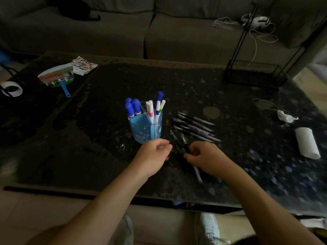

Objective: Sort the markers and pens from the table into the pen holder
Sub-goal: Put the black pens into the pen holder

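Note:
A blue translucent pen holder (144, 129) stands mid-table. Its back left compartment holds thick blue-capped markers (132, 107); its right compartment holds several thin white markers (153, 110). Its front compartment looks empty. Several black pens (193, 126) lie in a loose row just right of the holder. My right hand (203, 156) is closed around a couple of black pens (184, 145) whose tips point up and away. My left hand (154, 154) hovers just in front of the holder with fingers curled; whether it touches those pens is unclear.
A hand fan (56, 76) and a printed sheet (85, 65) lie at the back left, next to a tape roll (11, 88). A black wire rack (254, 71) stands back right. A rolled white cloth (307, 143) and crumpled paper (285, 116) lie right. A sofa is behind the table.

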